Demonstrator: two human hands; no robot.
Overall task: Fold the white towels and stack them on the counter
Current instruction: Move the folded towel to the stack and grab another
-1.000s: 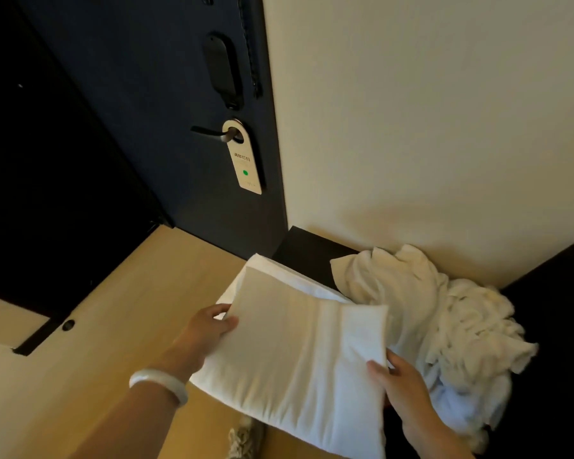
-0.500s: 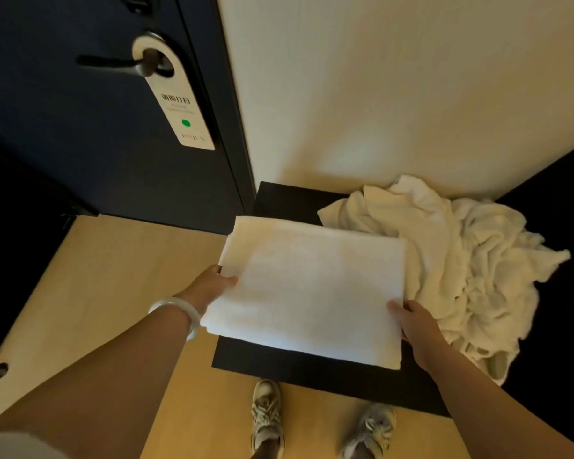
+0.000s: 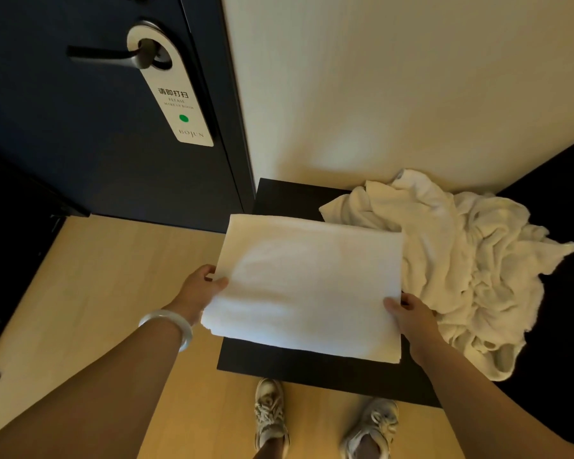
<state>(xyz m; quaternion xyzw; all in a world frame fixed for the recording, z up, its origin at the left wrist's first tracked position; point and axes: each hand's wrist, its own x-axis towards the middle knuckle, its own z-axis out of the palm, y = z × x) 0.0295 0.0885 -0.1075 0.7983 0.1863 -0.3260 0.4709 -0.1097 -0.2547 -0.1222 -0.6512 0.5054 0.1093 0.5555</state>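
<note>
A folded white towel (image 3: 309,286) lies flat over the left part of the black counter (image 3: 312,372), its left edge hanging past the counter's side. My left hand (image 3: 203,286) grips the towel's left edge, thumb on top. At the towel's right front corner, my right hand (image 3: 411,318) holds the edge with the thumb on top. A crumpled pile of white towels (image 3: 471,270) sits on the right of the counter, against the wall, touching the folded towel's right edge.
A dark door (image 3: 96,127) with a lever handle (image 3: 113,58) and a hanging door tag (image 3: 173,91) stands at the left. A cream wall (image 3: 395,94) rises behind the counter. My two shoes (image 3: 322,422) stand on the light wood floor (image 3: 90,293) below the counter's front edge.
The folded towel went from tilted in the air to flat on the counter. Both hands came down with it and kept their hold. The view swung downward.
</note>
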